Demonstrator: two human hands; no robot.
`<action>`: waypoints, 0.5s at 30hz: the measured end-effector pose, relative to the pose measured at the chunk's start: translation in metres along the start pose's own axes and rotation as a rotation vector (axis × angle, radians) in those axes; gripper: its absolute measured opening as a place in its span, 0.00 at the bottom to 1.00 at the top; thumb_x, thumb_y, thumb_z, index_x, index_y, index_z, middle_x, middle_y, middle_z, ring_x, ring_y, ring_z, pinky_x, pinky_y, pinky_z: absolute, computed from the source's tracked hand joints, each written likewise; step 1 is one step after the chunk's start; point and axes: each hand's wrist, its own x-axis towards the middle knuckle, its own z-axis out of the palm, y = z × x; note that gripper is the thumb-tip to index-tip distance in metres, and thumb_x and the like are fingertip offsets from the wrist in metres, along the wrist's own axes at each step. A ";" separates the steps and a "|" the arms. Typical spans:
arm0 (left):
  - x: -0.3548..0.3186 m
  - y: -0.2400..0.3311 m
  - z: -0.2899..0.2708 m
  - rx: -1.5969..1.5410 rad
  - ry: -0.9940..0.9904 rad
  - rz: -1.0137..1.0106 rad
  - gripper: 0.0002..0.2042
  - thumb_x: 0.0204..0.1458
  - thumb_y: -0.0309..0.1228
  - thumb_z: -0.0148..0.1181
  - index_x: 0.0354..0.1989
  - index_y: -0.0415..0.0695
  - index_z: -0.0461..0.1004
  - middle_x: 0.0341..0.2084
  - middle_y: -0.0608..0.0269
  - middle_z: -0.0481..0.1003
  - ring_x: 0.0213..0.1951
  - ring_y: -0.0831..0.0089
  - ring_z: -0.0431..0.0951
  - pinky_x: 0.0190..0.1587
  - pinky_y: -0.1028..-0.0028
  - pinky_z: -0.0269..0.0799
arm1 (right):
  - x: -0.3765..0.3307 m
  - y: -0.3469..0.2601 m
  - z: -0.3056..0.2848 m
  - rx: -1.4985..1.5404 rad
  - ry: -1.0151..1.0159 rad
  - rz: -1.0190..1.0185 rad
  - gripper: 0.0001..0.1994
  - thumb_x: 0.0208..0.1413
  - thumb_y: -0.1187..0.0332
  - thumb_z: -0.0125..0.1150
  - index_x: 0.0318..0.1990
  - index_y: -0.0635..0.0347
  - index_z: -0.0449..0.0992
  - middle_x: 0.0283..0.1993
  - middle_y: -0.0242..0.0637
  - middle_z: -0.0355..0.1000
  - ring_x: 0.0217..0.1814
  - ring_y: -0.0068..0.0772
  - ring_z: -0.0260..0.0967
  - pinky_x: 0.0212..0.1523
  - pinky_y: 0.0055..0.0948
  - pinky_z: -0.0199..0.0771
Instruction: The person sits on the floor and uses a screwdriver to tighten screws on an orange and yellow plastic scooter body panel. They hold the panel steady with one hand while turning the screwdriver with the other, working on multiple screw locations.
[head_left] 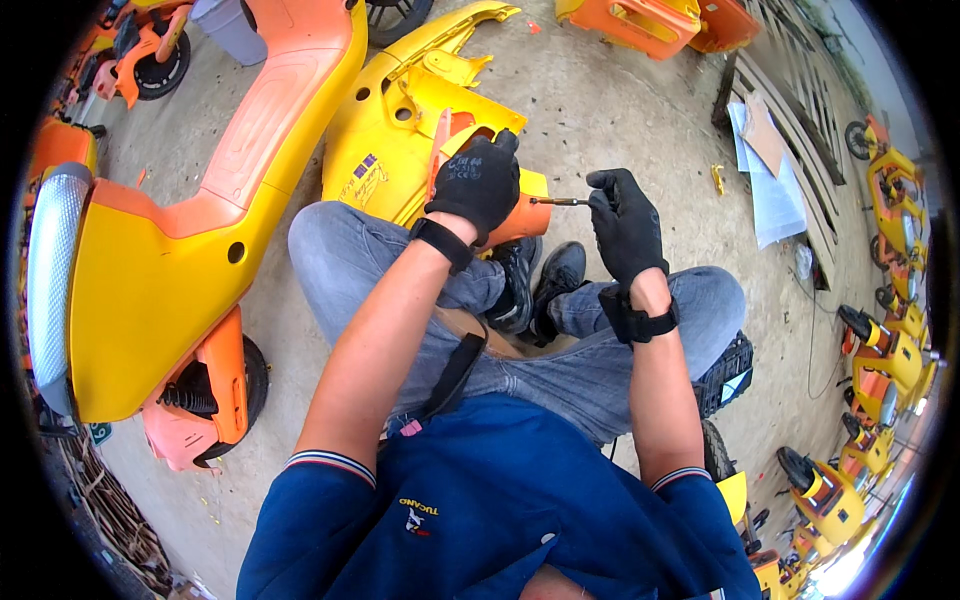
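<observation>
My left hand (478, 185), in a black glove, is closed over an orange plastic scooter panel (520, 222) in front of my knees. Its thumb and fingers are partly hidden behind the glove's back. Out of my gloved right hand (630, 222) a screwdriver (562, 202) points left, its thin shaft reaching the panel's right edge. The fingers are curled round its handle, which is mostly covered. Just beyond my left hand lies a large yellow scooter body panel (375, 140) with round holes and a dark sticker.
An orange and yellow scooter (150, 290) stands close on my left. At the far right, sheets of paper and cardboard (775, 190) rest on a wooden pallet (800, 130). Another orange shell (640, 25) lies ahead. Several scooters (895, 290) line the right side. A yellow scrap (717, 180) lies on the concrete.
</observation>
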 end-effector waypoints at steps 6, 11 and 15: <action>-0.001 0.003 -0.003 -0.010 0.008 -0.017 0.11 0.54 0.32 0.53 0.44 0.42 0.71 0.31 0.47 0.76 0.36 0.52 0.78 0.36 0.57 0.74 | 0.000 -0.009 -0.002 -0.040 -0.024 0.077 0.09 0.58 0.68 0.57 0.44 0.61 0.72 0.34 0.50 0.76 0.37 0.49 0.75 0.36 0.39 0.72; 0.000 0.004 -0.004 -0.024 0.014 -0.008 0.11 0.55 0.31 0.53 0.44 0.42 0.71 0.31 0.47 0.76 0.35 0.52 0.78 0.35 0.57 0.74 | 0.004 0.006 0.002 -0.093 0.011 0.088 0.08 0.61 0.66 0.54 0.42 0.59 0.73 0.33 0.49 0.76 0.34 0.47 0.75 0.35 0.39 0.72; 0.000 0.003 -0.003 0.004 0.003 -0.015 0.11 0.55 0.31 0.53 0.44 0.42 0.71 0.31 0.48 0.76 0.35 0.53 0.78 0.35 0.58 0.75 | 0.001 0.004 0.000 0.080 -0.028 0.095 0.07 0.59 0.70 0.55 0.44 0.59 0.73 0.32 0.44 0.75 0.32 0.38 0.75 0.33 0.35 0.72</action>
